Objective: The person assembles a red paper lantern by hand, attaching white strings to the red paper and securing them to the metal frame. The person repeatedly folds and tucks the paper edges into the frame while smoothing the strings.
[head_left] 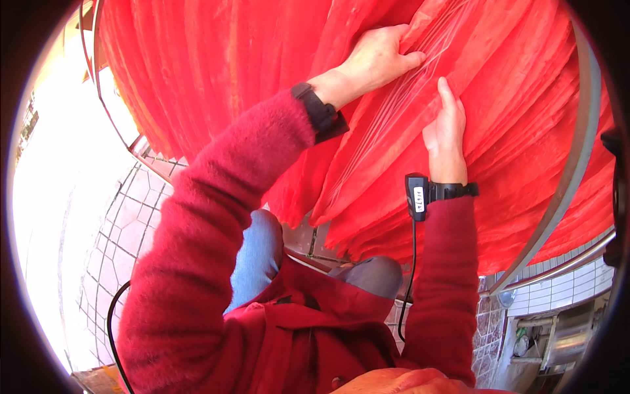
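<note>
A large mass of pleated red cloth (216, 72) fills the upper part of the head view, its folds running close together. My left hand (377, 60) reaches in from the left, closed at the edge of a fold. Its thumb lies on top and its fingertips are partly hidden by the cloth. Thin pale strings (394, 105) run lengthwise along the fold beneath it. Lower and to the right, my right hand (447, 134) rests edge-on against a neighbouring fold, open, one digit stretched upward. Both wrists wear black straps, and a small black box (416, 197) sits beside the right one.
A curved grey metal strip (584, 131) arches over the cloth at the right. Thin metal rods (98, 98) bend round its left side. Below are paving tiles (125, 230) and my knees. A white tiled surface (558, 285) and a metal rack (541, 335) stand at the lower right.
</note>
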The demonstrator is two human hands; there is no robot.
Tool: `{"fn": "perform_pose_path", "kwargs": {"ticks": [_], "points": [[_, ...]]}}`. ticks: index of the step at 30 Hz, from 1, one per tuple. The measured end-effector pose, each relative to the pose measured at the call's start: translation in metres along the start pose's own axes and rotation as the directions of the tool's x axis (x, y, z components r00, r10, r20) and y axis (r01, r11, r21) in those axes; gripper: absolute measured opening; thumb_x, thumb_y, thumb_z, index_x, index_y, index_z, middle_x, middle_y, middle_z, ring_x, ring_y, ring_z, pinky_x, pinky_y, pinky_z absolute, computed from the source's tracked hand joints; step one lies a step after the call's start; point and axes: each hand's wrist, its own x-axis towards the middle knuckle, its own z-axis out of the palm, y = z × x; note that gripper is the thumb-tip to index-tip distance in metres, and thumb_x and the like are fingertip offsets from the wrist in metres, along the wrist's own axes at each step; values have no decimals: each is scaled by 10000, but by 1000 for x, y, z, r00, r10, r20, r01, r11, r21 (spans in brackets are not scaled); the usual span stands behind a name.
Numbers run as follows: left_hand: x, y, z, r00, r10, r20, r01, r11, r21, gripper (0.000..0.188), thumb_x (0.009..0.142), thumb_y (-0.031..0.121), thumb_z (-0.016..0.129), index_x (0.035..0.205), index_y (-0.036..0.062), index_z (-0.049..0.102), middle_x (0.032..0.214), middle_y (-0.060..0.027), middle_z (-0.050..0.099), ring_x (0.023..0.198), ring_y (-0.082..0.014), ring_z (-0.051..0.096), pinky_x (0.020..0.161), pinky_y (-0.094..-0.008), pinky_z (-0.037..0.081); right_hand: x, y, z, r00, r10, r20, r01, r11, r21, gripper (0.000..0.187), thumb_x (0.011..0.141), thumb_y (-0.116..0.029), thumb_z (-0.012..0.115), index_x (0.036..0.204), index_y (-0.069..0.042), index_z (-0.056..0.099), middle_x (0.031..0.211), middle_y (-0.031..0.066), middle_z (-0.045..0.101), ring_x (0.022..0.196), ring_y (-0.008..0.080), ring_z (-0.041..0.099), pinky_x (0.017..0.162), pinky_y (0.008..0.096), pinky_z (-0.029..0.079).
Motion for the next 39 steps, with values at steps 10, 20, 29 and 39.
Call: {"fn": "perform_pose_path", "kwargs": {"ticks": [10,20,29,39], "points": [[-5,15,1,999,7,40,-8,1000,14,343,861,271,689,1098,23,687,908,-219,706,870,-373,692,776,-451,551,-1,-25,31,949,-248,192,273,955,-116,464,947,-208,685,1329,19,552,1308,103,602,1164,182,571,988,322,466],[2,2,7,995,-96,28,98,994,-54,354,893,278,736,1127,17,691,909,-112,748,832,-184,712,752,-343,550,13,-25,33,933,-358,39,355,897,-264,363,913,-91,714,1248,16,628,1201,88,674,1060,170,625,942,310,485],[4,7,-8,979,-177,103,193,966,-173,340,894,195,707,1166,-4,665,984,-151,734,927,-226,698,831,-358,538,20,-29,23,934,-356,25,347,888,-301,383,932,-103,690,1279,32,598,1238,103,654,1089,186,615,962,320,472],[21,6,-10,984,-117,132,155,928,-338,352,886,93,667,1212,-34,625,1055,-110,724,971,-165,664,883,-325,521,22,-38,24,943,-330,51,327,883,-337,405,931,-85,671,1303,43,577,1262,117,638,1115,196,604,980,323,458]]}}
